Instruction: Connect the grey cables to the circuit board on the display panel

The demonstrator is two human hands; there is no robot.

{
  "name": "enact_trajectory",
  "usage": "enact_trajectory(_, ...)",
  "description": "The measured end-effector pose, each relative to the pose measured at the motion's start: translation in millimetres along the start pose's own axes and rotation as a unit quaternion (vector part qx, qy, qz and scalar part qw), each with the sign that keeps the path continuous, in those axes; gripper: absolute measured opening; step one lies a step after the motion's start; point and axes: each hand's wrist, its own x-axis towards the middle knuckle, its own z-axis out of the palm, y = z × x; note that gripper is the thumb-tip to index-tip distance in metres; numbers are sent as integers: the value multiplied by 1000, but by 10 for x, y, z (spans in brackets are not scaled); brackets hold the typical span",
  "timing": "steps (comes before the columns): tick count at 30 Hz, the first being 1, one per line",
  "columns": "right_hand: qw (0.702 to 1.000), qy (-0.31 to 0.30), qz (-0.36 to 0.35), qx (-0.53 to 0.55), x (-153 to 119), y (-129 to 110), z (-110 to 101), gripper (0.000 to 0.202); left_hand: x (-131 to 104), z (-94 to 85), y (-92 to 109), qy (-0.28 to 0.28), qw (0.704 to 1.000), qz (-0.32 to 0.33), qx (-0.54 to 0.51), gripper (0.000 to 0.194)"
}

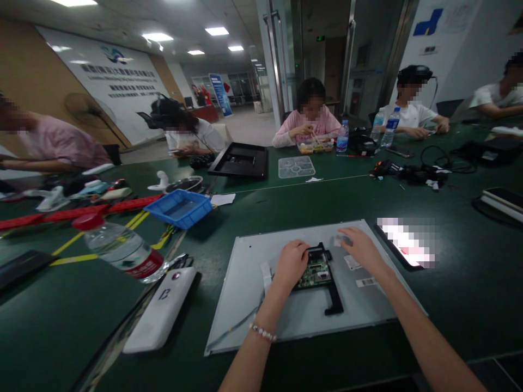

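A flat grey metal-backed panel (253, 261) lies on the table before me. On its middle sits a black plastic bracket (335, 299) around a green circuit board (316, 275). My left hand (291, 264) is closed over the bracket's upper left side, its fingertips at the board's edge. To the right of the bracket my right hand (362, 247) hovers low over the panel, thumb and forefinger apart. Pale labels (365, 282) lie beneath it. A grey cable (235, 325) runs from near my left wrist to the panel's lower left corner.
Left of the panel are a white power bank (161, 310), a tilted water bottle (122, 250) and a blue basket (180, 209). A lit phone (404, 245) lies to the right. Farther back are a black tray-like frame (240, 160), a clear lid (296, 167) and several seated people.
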Motion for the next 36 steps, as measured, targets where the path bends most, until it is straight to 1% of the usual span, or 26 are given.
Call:
enact_trajectory(3, 1000, -12, -19, -16, -28, -31, -8, 28, 1, 10, -3, 3, 1000, 0, 2, 24)
enact_trajectory(5, 999, -28, -20, -29, -42, -62, -9, 24, 2, 17, -6, 4, 1000, 1, 4, 23)
enact_trajectory(8, 997, -49, -21, -54, -51, -104, -17, 22, 0, 20, -7, 4, 1000, 2, 4, 22)
enact_trajectory(11, 996, -53, -36, -69, -55, -129, -35, 21, -5, 15, -5, 5, 1000, 1, 6, 22)
enact_trajectory(19, 994, -27, -52, -91, -74, -116, -45, 23, -4, 16, -8, 1, 1000, 1, 7, 22)
enact_trajectory(24, 990, 36, -86, -108, -85, -110, -90, 24, 0, 5, -5, 0, 1000, -2, 9, 23)
enact_trajectory(25, 989, 37, -92, -112, -90, -108, -101, 24, 0, 2, -4, 0, 1000, -3, 10, 23)
enact_trajectory(26, 988, 29, -97, -115, -94, -104, -110, 23, 0, 0, -3, 0, 1000, -3, 10, 23)
enact_trajectory(30, 988, -42, -106, -106, -101, -70, -121, 20, 3, 2, -3, -4, 1000, -4, 11, 22)
enact_trajectory(36, 989, -58, -90, -99, -98, -47, -111, 20, 8, 7, 1, -8, 1000, -5, 15, 22)
